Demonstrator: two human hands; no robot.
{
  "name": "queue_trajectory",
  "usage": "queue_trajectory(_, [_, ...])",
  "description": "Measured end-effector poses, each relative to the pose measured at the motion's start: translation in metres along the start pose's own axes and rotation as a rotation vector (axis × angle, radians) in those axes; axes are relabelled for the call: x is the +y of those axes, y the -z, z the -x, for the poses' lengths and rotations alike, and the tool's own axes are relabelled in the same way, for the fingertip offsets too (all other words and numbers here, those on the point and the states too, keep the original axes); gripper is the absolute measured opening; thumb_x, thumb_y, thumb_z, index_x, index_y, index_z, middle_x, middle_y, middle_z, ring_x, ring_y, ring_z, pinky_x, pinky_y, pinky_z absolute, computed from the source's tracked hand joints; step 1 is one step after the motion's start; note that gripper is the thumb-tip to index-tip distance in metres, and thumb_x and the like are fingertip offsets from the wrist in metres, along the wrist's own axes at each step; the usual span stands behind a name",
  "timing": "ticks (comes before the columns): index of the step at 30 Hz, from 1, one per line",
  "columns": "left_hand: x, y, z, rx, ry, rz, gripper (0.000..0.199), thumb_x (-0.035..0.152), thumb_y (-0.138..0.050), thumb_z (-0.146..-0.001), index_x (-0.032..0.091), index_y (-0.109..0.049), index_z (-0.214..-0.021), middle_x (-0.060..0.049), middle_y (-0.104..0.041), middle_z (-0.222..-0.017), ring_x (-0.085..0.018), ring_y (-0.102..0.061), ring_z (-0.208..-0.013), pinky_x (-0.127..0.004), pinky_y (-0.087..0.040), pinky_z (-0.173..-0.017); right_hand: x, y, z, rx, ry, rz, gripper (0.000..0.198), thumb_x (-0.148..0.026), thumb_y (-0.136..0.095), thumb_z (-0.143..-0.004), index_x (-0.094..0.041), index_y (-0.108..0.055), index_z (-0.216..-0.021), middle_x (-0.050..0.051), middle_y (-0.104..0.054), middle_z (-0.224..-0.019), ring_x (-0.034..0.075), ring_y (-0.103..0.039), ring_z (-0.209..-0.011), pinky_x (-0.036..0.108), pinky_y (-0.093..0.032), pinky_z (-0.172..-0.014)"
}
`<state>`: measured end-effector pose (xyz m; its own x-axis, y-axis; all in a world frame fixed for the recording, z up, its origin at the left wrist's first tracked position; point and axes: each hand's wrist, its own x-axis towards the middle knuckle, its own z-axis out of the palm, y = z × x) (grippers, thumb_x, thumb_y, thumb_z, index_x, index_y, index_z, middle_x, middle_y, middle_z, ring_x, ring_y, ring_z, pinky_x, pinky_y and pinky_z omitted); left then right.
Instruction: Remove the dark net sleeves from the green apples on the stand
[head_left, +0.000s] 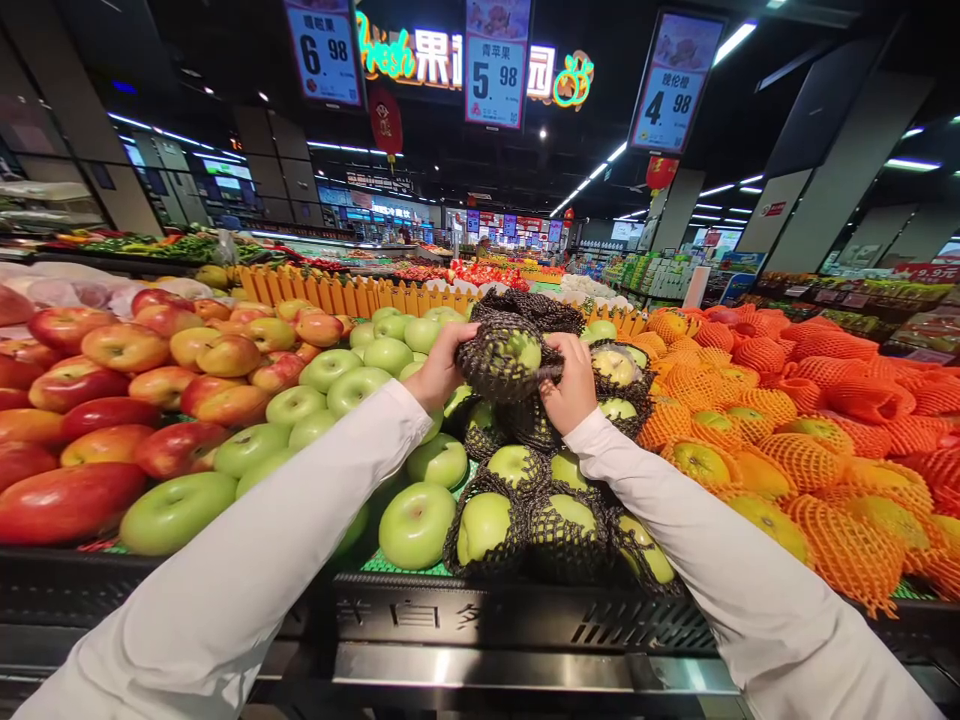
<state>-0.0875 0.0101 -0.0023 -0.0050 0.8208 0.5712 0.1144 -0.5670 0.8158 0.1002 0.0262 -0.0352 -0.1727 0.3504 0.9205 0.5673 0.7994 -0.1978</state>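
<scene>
We note one round green apple in coarse black mesh [501, 358], held above black-netted green apples [486, 528]; left hand [436, 374] grips its left side, right hand [571, 386] pinches mesh, right. Glossy bare green apples [416, 525] lie left.

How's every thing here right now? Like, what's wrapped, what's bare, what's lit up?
Round green apple in black netting: held, partly covered
Bare left hand: gripping it
Bare right hand: gripping it
Shiny green apples: bare, piled
Green apples in black netting: wrapped, skin showing
Red-yellow round fruit: bare, piled
Orange-netted round fruit: wrapped, some skin showing
Glowing overhead sign: lit
</scene>
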Motion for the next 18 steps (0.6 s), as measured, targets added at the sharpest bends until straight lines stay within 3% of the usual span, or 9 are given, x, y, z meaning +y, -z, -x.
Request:
queue_trajectory(5, [0.0,-0.001,-0.002,-0.095,0.177,0.161,0.041,0.056,-0.046,-0.082,0.019,-0.066,-0.082,-0.007,-0.068,-0.082,-0.026,-0.065,-0.097,-0.038,-0.056,-0.082,-0.013,0.004,0.0,-0.057,0.246,-0.112,0.072,-0.031,-0.061,-0.073,-0.017,-0.034,-0.138,0.017,-0.051,-0.132,0.03,-0.05,-0.125,0.049,-0.044,-0.109])
queue_trajectory(8, [0.0,-0.002,-0.001,-0.14,0.19,0.182,0.042,0.056,-0.05,-0.079,0.019,-0.067,-0.09,-0.007,-0.07,-0.089,-0.026,-0.064,-0.103,-0.037,-0.055,-0.087,-0.016,0.005,0.001,-0.098,0.274,-0.127,0.086,-0.041,-0.066,-0.075,-0.017,-0.025,-0.146,0.018,-0.045,-0.141,0.031,-0.044,-0.135,0.051,-0.038,-0.116])
queue_trajectory(13, [-0.002,-0.003,0.001,-0.198,0.133,0.111,0.042,0.055,-0.062,-0.075,0.018,-0.065,-0.094,-0.005,-0.07,-0.103,-0.024,-0.061,-0.108,-0.036,-0.047,-0.099,-0.013,0.006,0.003,-0.141,0.222,-0.138,0.079,-0.038,-0.068,-0.08,-0.024,-0.03,-0.147,0.014,-0.046,-0.141,0.029,-0.048,-0.134,0.047,-0.042,-0.114])
queue_trajectory(16, [-0.002,0.0,0.0,-0.238,0.061,-0.042,0.042,0.058,-0.059,-0.079,0.017,-0.064,-0.088,-0.004,-0.067,-0.095,-0.021,-0.06,-0.096,-0.035,-0.046,-0.093,-0.01,0.005,0.004,-0.151,0.167,-0.136,0.072,-0.037,-0.071,-0.076,-0.025,-0.04,-0.14,0.012,-0.051,-0.135,0.029,-0.054,-0.127,0.046,-0.046,-0.111])
queue_trajectory(18, [-0.002,0.004,-0.003,-0.183,-0.02,-0.147,0.043,0.059,-0.057,-0.082,0.017,-0.062,-0.081,-0.002,-0.063,-0.085,-0.019,-0.057,-0.086,-0.033,-0.046,-0.085,-0.008,0.003,0.005,-0.141,0.117,-0.128,0.075,-0.039,-0.076,-0.071,-0.024,-0.042,-0.136,0.012,-0.054,-0.131,0.029,-0.057,-0.122,0.046,-0.048,-0.108])
